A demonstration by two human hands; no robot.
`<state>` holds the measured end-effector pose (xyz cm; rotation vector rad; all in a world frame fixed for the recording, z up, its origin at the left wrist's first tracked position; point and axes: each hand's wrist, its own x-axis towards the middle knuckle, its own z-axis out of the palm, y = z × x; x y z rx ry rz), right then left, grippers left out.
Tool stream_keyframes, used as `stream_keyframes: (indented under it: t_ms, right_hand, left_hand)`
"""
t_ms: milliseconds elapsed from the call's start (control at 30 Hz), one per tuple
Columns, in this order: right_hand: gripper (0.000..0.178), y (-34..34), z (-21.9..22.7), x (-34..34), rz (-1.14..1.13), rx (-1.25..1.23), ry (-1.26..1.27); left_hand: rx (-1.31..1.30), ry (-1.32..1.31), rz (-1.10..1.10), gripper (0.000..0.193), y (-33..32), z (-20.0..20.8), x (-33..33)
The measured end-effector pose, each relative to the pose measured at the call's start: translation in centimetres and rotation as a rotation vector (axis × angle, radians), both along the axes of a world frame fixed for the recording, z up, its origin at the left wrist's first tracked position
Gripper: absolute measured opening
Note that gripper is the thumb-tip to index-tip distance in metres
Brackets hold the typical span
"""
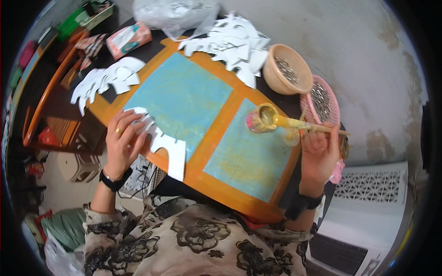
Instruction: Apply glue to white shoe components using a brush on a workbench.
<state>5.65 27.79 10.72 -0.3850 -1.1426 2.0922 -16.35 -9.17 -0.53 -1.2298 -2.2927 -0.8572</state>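
Observation:
My left hand (pixel 123 140) closes its fingers on the upper end of a white cut-out piece (pixel 174 148) with a scalloped edge and slits. That piece lies across the near left edge of an orange board (pixel 215 128) with two blue panels. In my right hand (pixel 320 149) is a brush (pixel 301 124) with a wooden handle, held nearly level. Its yellow-coated head is beside the mouth of a small pot (pixel 254 121) smeared with yellow, on the right blue panel. Whether the bristles touch the pot cannot be made out.
White cut-out pieces lie stacked at the left (pixel 108 79) and piled at the back (pixel 235 43). A tissue pack (pixel 129 40) and a clear plastic bag (pixel 177 16) lie behind. A peach basket (pixel 275 76) and a pink basket (pixel 334 103) hold small metal parts at the right.

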Motion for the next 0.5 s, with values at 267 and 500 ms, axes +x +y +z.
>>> stream_keyframes:
  t_ms: [267, 500]
  right_hand:
    - [0.033, -7.9, 0.1, -7.2, 0.109, 0.362, -0.197]
    - [0.024, -13.5, -4.7, -12.0, 0.361, 0.681, -0.292]
  left_hand:
    - [0.157, -0.003, 0.04, 0.013, -1.0, -3.2, -2.3]
    - [0.247, -0.012, 0.088, 0.015, -1.1, -4.4, -1.8]
